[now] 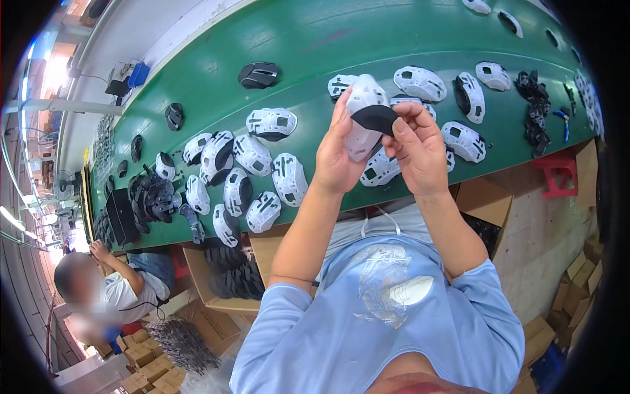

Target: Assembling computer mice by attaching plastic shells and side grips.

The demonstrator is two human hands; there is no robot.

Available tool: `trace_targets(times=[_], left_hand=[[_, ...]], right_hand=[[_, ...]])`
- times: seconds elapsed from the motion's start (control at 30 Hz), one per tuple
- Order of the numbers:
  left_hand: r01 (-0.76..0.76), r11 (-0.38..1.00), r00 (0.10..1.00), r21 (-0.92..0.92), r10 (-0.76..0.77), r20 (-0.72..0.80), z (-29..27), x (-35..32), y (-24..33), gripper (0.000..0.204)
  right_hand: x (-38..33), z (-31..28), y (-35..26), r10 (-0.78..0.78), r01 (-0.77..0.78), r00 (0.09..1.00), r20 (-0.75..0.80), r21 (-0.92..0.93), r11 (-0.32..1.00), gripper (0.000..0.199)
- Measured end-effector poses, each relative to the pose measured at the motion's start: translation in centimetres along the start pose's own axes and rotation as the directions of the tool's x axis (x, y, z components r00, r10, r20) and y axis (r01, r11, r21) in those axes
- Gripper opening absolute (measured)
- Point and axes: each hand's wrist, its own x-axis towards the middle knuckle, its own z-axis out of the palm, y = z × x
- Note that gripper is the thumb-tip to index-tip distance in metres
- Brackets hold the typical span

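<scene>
Over the near edge of the green table, my left hand [336, 154] grips a curved white plastic shell [367, 93] from its left side. A black curved piece [375, 119] lies across the shell. My right hand [418, 146] pinches the right end of that black piece between thumb and fingers. Whether the piece is fastened to the shell cannot be made out. Around both hands lie more white shells with cut-outs; nearest are one shell [380, 169] below the held one and another [463, 141] to the right.
Several white shells [251, 155] and a heap of black parts [152, 197] cover the table's left. Blue-handled pliers [564, 123] lie at the right. Under the table edge stand an open carton [230, 303] and a red stool [558, 177]. A co-worker [131, 282] sits at far left.
</scene>
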Motion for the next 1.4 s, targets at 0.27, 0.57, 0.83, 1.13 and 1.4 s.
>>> trace_targets(times=[0.27,0.57,0.83,1.13,1.4], left_hand=[[-0.194,0.98,0.978,-0.03,0.191,-0.082,-1.3,0.2,-1.3,0.044],[-0.502,0.834,0.804,0.228,0.547,-0.234,-0.6,-0.3,-2.9,0.023],[-0.611,0.631,0.685,0.478,0.724,-0.082,-1.6,-0.9,-3.1,0.025],[-0.55,0.574,0.641,0.607,0.756,-0.134,-1.0,-1.7,-2.8,0.02],[-0.597,0.558,0.639,0.576,0.765,-0.078,-1.3,-1.7,-2.9,0.02]], right_hand=[[-1.1,0.1,0.0,0.009,-0.009,1.0,0.013,0.027,1.0,0.019],[-2.8,2.2,2.1,-0.129,0.127,0.992,0.008,-0.241,0.962,0.023],[-2.1,1.3,1.6,-0.267,0.34,0.94,0.211,-0.596,0.728,0.03],[-0.6,0.5,0.7,-0.435,0.66,0.747,0.503,-0.643,0.389,0.034],[-1.1,0.4,-0.4,-0.371,0.476,0.88,0.298,-0.547,0.689,0.041]])
